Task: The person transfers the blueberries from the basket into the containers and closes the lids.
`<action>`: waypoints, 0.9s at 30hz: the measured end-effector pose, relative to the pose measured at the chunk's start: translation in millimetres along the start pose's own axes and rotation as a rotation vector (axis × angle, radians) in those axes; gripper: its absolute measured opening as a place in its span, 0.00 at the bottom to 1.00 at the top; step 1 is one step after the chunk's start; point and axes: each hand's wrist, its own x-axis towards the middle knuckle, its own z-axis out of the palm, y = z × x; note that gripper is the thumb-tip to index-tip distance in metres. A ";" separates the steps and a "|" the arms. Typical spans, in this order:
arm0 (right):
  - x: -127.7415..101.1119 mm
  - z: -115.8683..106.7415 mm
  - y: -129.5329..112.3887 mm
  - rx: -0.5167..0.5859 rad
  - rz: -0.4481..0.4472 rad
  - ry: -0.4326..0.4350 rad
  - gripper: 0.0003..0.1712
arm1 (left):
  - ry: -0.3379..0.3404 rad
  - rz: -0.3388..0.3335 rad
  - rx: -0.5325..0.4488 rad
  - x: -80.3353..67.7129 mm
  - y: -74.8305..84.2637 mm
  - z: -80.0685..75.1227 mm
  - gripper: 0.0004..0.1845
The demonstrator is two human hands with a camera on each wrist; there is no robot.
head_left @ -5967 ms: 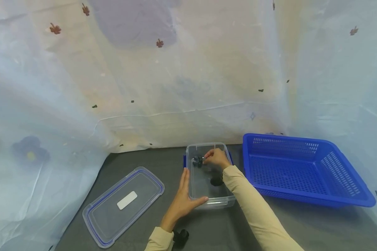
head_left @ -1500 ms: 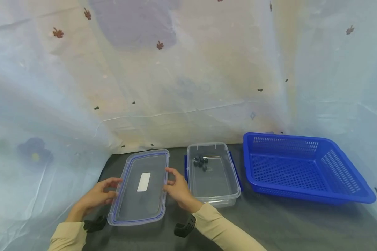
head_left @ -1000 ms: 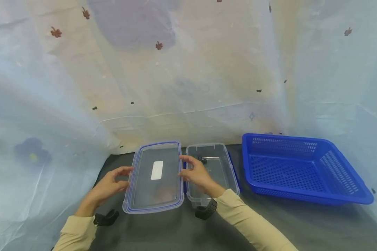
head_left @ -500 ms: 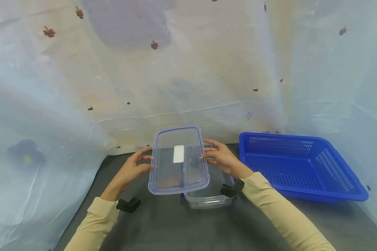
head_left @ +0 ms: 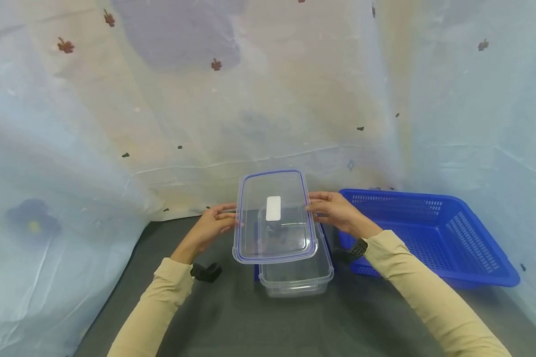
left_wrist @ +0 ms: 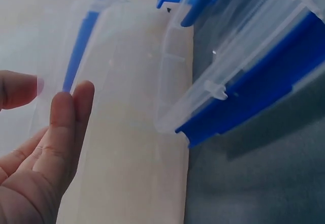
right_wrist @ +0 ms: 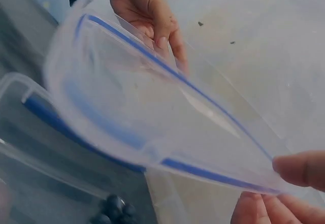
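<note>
A clear plastic lid [head_left: 256, 235] with a blue seal line and a white label is held up by both hands, above the clear food container [head_left: 295, 286] and overlapping its far part in the head view. My left hand [head_left: 212, 225] pinches the lid's left edge between thumb and fingers. On the opposite edge, my right hand [head_left: 337, 210] pinches it the same way. The container stands uncovered on the table with blue side clips [left_wrist: 254, 94]. Several small dark blue berries [right_wrist: 116, 211] lie inside it, mostly veiled by the lid in the head view.
A large blue perforated basket [head_left: 478, 243] stands to the right, partly behind the right forearm. Dark cloth covers the table [head_left: 259, 327]. A patterned plastic sheet [head_left: 268, 99] hangs close behind the container. Black bands sit at both wrists.
Six seconds ago the lid lay at left while my right hand reached into the container. Both hands then took the lid, raised it and carried it rightward over the container.
</note>
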 end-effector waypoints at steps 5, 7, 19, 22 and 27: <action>0.9 -12.5 -11.0 -0.070 -0.070 0.002 0.33 | 0.003 0.040 -0.034 12.6 5.5 6.3 0.27; 0.1 -17.6 -16.3 -0.114 -0.112 0.001 0.33 | 0.012 0.067 -0.031 16.5 9.9 9.1 0.26; -21.9 -36.6 -41.7 -0.685 -0.646 -0.022 0.21 | -0.008 0.454 0.196 17.8 26.5 17.3 0.20; -25.3 -38.4 -42.7 -0.844 -0.880 0.018 0.20 | 0.000 0.628 0.353 16.5 25.4 17.5 0.18; -21.0 -41.5 -35.3 -1.064 -1.222 -0.015 0.23 | 0.034 0.922 0.656 21.0 21.7 17.8 0.23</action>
